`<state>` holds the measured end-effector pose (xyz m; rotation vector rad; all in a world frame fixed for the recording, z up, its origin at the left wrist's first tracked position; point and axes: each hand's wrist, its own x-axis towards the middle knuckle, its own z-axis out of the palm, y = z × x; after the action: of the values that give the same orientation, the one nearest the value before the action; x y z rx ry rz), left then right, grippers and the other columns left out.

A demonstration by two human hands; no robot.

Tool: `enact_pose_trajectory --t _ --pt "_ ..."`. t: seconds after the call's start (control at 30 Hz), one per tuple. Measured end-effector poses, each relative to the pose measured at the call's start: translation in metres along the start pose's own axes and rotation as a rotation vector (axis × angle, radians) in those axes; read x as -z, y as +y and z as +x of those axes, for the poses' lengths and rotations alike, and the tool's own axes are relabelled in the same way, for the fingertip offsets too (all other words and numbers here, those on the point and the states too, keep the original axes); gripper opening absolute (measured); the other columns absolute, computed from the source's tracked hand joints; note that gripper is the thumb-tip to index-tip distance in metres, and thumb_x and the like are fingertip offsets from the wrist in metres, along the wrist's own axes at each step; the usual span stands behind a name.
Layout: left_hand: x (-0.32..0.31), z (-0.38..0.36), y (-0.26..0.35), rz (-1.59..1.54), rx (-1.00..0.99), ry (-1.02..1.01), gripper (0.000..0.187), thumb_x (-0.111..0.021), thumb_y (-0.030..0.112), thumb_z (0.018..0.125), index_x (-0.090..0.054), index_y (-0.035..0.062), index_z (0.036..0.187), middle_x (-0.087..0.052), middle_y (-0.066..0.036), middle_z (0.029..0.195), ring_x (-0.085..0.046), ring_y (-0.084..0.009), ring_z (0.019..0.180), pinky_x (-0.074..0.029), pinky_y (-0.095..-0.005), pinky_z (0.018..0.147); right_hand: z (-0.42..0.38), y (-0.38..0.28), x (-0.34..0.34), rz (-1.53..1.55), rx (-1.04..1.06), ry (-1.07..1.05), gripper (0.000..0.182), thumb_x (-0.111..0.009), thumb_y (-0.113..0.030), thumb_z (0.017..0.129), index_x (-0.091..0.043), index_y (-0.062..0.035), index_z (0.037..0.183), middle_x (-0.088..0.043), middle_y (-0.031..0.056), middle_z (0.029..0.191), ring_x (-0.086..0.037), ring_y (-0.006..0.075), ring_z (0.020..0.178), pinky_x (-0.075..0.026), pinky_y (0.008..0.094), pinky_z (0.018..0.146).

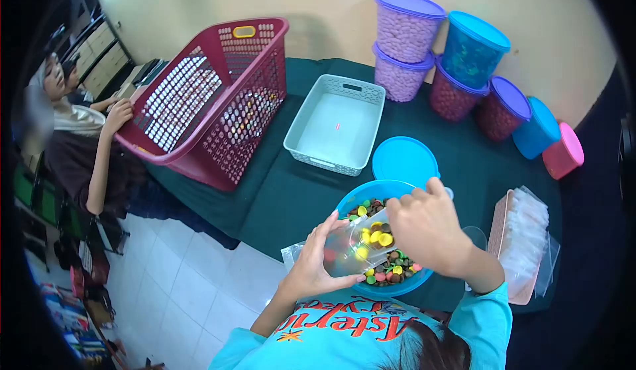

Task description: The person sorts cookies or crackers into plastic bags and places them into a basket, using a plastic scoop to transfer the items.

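My left hand [315, 259] grips a clear plastic bag [339, 249], with the thumb below and the fingers above. My right hand [429, 229] is closed in a fist around what looks like a clear scoop [391, 254], its handle mostly hidden by the fingers. Yellow and brown round candies [376, 237] lie at the scoop's front, by the mouth of the bag. Both hands are over a blue tub [405, 289] filled with brown, green, pink and yellow candies. Its blue lid [404, 159] rests on the table just behind.
A pale green basket [298, 155] holds a small pink item. Left of it stands a large maroon laundry basket [225, 171], touched by another person's hand [119, 115]. Lidded tubs [411, 22] line the wall. A pink tray [498, 227] with plastic bags [527, 231] is at right.
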<state>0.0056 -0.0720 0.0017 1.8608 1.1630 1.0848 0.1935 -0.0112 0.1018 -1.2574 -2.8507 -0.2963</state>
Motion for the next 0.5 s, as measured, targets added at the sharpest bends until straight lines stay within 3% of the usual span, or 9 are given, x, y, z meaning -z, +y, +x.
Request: enact_pose_trajectory --t 0.23,0.3,0.43,0.5 --pt "-0.012 -0.014 0.003 -0.068 0.059 0.119 0.104 -0.081 0.024 0.054 -0.018 0.0014 0.134 -0.045 -0.019 0.119 -0.045 -0.0292 0.112 -0.034 -0.0398 0.095 0.004 -0.009 0.015 -0.090 0.194 0.029 0.011 -0.060 -0.014 0.063 -0.056 -0.0062 0.070 -0.060 0.0064 0.067 -0.056 0.0158 0.067 -0.033 0.0301 0.069" --pt "-0.009 -0.017 0.000 -0.071 0.071 0.155 0.103 -0.081 0.023 0.054 -0.019 0.0008 0.134 -0.045 -0.019 0.119 -0.045 -0.0287 0.111 -0.035 -0.0392 0.095 0.004 0.003 0.021 -0.037 0.137 0.104 0.013 -0.060 -0.014 0.063 -0.056 -0.0056 0.072 -0.060 0.0070 0.067 -0.056 0.0163 0.066 -0.033 0.0306 0.069" --pt "0.004 -0.027 -0.013 -0.125 0.114 0.265 0.105 -0.082 0.019 0.050 -0.020 0.0002 0.133 -0.043 -0.018 0.121 -0.043 -0.0282 0.113 -0.034 -0.0388 0.095 0.010 0.029 0.005 0.070 -0.022 0.227 0.006 -0.055 -0.011 0.073 -0.054 -0.0054 0.071 -0.055 0.0079 0.062 -0.054 0.0209 0.062 -0.033 0.0335 0.067" --pt "0.010 -0.031 -0.019 -0.180 0.137 0.288 0.104 -0.082 0.019 0.051 -0.021 0.0002 0.133 -0.042 -0.018 0.122 -0.043 -0.0275 0.113 -0.034 -0.0376 0.095 0.010 0.038 -0.015 0.121 -0.059 0.170 0.006 -0.054 -0.011 0.077 -0.054 -0.0042 0.077 -0.056 0.0096 0.065 -0.053 0.0233 0.065 -0.033 0.0347 0.068"
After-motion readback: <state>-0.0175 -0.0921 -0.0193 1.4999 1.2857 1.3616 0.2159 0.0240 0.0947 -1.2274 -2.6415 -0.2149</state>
